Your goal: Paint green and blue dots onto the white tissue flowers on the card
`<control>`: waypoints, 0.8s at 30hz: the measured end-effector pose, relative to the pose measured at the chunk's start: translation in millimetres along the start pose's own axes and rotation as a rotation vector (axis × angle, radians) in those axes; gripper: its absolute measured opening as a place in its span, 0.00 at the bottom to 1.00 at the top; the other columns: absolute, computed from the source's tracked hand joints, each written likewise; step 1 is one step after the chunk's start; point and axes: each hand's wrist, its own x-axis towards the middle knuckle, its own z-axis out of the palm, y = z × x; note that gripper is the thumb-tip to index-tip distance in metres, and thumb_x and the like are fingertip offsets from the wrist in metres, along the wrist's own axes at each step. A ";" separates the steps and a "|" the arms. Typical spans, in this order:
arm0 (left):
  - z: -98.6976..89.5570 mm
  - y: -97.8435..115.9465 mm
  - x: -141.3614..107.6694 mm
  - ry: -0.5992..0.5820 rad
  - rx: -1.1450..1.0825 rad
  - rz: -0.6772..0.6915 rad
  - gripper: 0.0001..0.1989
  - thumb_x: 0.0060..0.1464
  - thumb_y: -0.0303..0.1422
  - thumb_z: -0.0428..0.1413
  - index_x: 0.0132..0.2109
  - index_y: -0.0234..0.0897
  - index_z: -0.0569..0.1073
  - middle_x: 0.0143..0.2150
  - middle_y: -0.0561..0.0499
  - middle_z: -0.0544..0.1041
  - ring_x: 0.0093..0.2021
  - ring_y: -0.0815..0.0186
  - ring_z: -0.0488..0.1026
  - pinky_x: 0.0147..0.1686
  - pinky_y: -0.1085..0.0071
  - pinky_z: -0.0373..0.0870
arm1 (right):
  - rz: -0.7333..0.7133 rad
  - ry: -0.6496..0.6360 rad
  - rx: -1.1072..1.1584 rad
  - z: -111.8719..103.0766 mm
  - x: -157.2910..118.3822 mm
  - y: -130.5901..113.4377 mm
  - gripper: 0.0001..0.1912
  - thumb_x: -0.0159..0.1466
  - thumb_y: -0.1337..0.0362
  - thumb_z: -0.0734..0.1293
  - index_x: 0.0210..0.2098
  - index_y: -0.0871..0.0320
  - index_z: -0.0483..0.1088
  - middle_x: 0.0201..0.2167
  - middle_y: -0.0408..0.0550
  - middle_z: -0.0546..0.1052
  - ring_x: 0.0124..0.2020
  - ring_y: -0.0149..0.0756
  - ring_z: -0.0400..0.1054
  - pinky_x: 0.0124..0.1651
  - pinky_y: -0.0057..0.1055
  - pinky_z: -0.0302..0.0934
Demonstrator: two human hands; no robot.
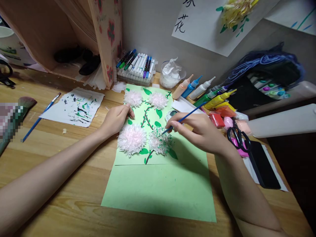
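My right hand [195, 131] is closed around a thin blue paintbrush [184, 118], its tip against the lower right paper flower [161, 141]. Green dabs cover that pale flower's ruffled petals. My left hand [119, 117] rests with curled fingers at the left edge of the light green paper [158, 187]; nothing shows in it. A fluffy pinkish flower [132, 140] sits just below this hand, and two smaller flowers, one upper left [133, 98] and one upper right [158, 100], lie farther up. Dark painted stems and green leaves run between them. My right fingers partly hide a small paint dish [171, 113].
Paint bottles [199, 89], clay packets [217, 119], black scissors [239, 137] and a phone [264, 164] are on the right. Behind the paper stand a marker box [135, 65] and a plastic cup [171, 74]. A paint-stained cloth [75, 107] and another brush [40, 117] lie left.
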 end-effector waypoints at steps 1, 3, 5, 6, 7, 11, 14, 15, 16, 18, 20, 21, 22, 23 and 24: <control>-0.1 -0.1 0.0 -0.005 -0.001 0.000 0.25 0.66 0.43 0.40 0.28 0.40 0.74 0.31 0.49 0.80 0.33 0.63 0.74 0.37 0.69 0.66 | 0.025 0.036 0.002 -4.5 -1.8 1.3 0.17 0.71 0.56 0.59 0.34 0.55 0.76 0.31 0.46 0.80 0.32 0.35 0.74 0.37 0.30 0.64; -0.2 -0.5 0.2 -0.014 -0.005 0.000 0.26 0.66 0.43 0.39 0.28 0.40 0.74 0.31 0.48 0.80 0.33 0.62 0.73 0.37 0.68 0.66 | 0.081 0.125 -0.001 -16.1 -6.3 4.6 0.19 0.70 0.53 0.59 0.32 0.53 0.76 0.32 0.46 0.80 0.32 0.36 0.74 0.36 0.32 0.64; -0.6 -0.9 0.3 -0.018 -0.011 0.002 0.26 0.66 0.43 0.39 0.28 0.40 0.74 0.31 0.48 0.79 0.33 0.62 0.73 0.38 0.68 0.66 | 0.144 0.233 -0.023 -28.2 -10.6 9.4 0.20 0.70 0.51 0.60 0.30 0.53 0.76 0.33 0.48 0.80 0.32 0.36 0.73 0.34 0.33 0.63; -0.8 -1.1 0.4 -0.018 -0.013 0.004 0.26 0.66 0.44 0.39 0.28 0.40 0.73 0.31 0.48 0.79 0.33 0.62 0.73 0.38 0.68 0.65 | 0.181 0.279 -0.045 -33.4 -12.2 12.6 0.21 0.69 0.51 0.60 0.29 0.54 0.76 0.33 0.49 0.80 0.31 0.37 0.73 0.33 0.33 0.62; -1.1 -1.2 0.4 -0.018 -0.011 0.009 0.25 0.66 0.44 0.40 0.28 0.40 0.73 0.31 0.48 0.79 0.33 0.62 0.73 0.38 0.68 0.65 | 0.220 0.308 -0.072 -37.5 -13.2 16.3 0.21 0.69 0.50 0.60 0.28 0.54 0.76 0.33 0.49 0.80 0.31 0.37 0.72 0.32 0.34 0.61; -2.4 -0.7 0.3 -0.015 0.012 0.012 0.26 0.66 0.44 0.40 0.28 0.40 0.73 0.31 0.48 0.79 0.33 0.61 0.73 0.38 0.68 0.65 | 0.347 0.234 -0.159 -41.5 -10.7 32.8 0.20 0.68 0.52 0.63 0.27 0.57 0.75 0.26 0.47 0.79 0.26 0.36 0.71 0.30 0.32 0.59; -3.2 -0.4 0.1 -0.017 0.012 0.005 0.25 0.66 0.44 0.40 0.28 0.40 0.74 0.30 0.49 0.79 0.33 0.61 0.73 0.37 0.68 0.66 | 0.352 0.150 -0.155 -34.5 -4.9 41.7 0.19 0.68 0.55 0.63 0.26 0.57 0.74 0.24 0.45 0.78 0.27 0.35 0.72 0.29 0.30 0.58; -3.3 -0.5 0.1 -0.017 0.014 0.008 0.25 0.66 0.45 0.40 0.28 0.40 0.74 0.30 0.49 0.79 0.33 0.61 0.73 0.37 0.68 0.66 | 0.350 0.123 -0.153 -32.0 -3.4 43.7 0.19 0.68 0.55 0.62 0.26 0.57 0.74 0.24 0.45 0.79 0.27 0.35 0.72 0.29 0.30 0.57; -3.4 -0.7 0.1 -0.015 0.016 0.011 0.26 0.66 0.45 0.40 0.28 0.40 0.74 0.30 0.49 0.79 0.33 0.61 0.73 0.37 0.68 0.66 | 0.352 0.095 -0.154 -29.9 -2.3 45.4 0.18 0.68 0.56 0.62 0.26 0.57 0.75 0.24 0.44 0.78 0.26 0.34 0.71 0.29 0.29 0.57; -3.3 -1.2 0.4 -0.013 0.020 0.012 0.26 0.66 0.45 0.40 0.28 0.41 0.74 0.31 0.49 0.79 0.33 0.61 0.73 0.37 0.68 0.66 | 0.367 0.049 -0.156 -27.7 -1.6 47.7 0.18 0.68 0.55 0.62 0.27 0.58 0.75 0.23 0.44 0.78 0.25 0.34 0.70 0.28 0.30 0.57; -3.3 -1.5 0.7 -0.012 0.019 0.007 0.25 0.65 0.45 0.40 0.28 0.41 0.74 0.31 0.49 0.79 0.33 0.60 0.73 0.37 0.68 0.66 | 0.388 0.051 -0.141 -28.2 -2.1 49.0 0.19 0.68 0.54 0.61 0.28 0.58 0.75 0.24 0.45 0.79 0.26 0.34 0.70 0.29 0.30 0.57; -3.3 -1.4 0.8 -0.014 0.020 0.004 0.25 0.65 0.45 0.40 0.28 0.41 0.74 0.31 0.49 0.79 0.33 0.60 0.73 0.37 0.68 0.66 | 0.402 0.069 -0.126 -28.9 -2.4 49.4 0.20 0.68 0.53 0.61 0.28 0.59 0.75 0.25 0.46 0.79 0.27 0.35 0.71 0.30 0.30 0.58; -3.3 -1.1 0.9 -0.017 0.024 0.003 0.25 0.65 0.45 0.40 0.28 0.41 0.74 0.31 0.49 0.79 0.34 0.60 0.74 0.37 0.68 0.66 | 0.416 0.089 -0.108 -29.6 -2.6 49.6 0.21 0.68 0.52 0.60 0.28 0.59 0.75 0.26 0.47 0.79 0.28 0.35 0.71 0.31 0.30 0.58; -3.4 -0.8 0.9 -0.019 0.030 0.001 0.26 0.65 0.45 0.40 0.28 0.41 0.74 0.31 0.49 0.79 0.34 0.60 0.74 0.37 0.67 0.66 | 0.429 0.101 -0.092 -30.0 -2.5 49.9 0.22 0.68 0.52 0.60 0.27 0.59 0.74 0.27 0.47 0.80 0.28 0.35 0.71 0.31 0.30 0.58; -3.5 -0.3 0.8 -0.021 0.038 0.000 0.26 0.65 0.45 0.40 0.28 0.40 0.74 0.31 0.49 0.79 0.34 0.60 0.74 0.38 0.67 0.67 | 0.438 0.098 -0.082 -30.2 -2.2 50.1 0.22 0.68 0.52 0.60 0.27 0.59 0.74 0.27 0.47 0.80 0.29 0.35 0.71 0.32 0.30 0.59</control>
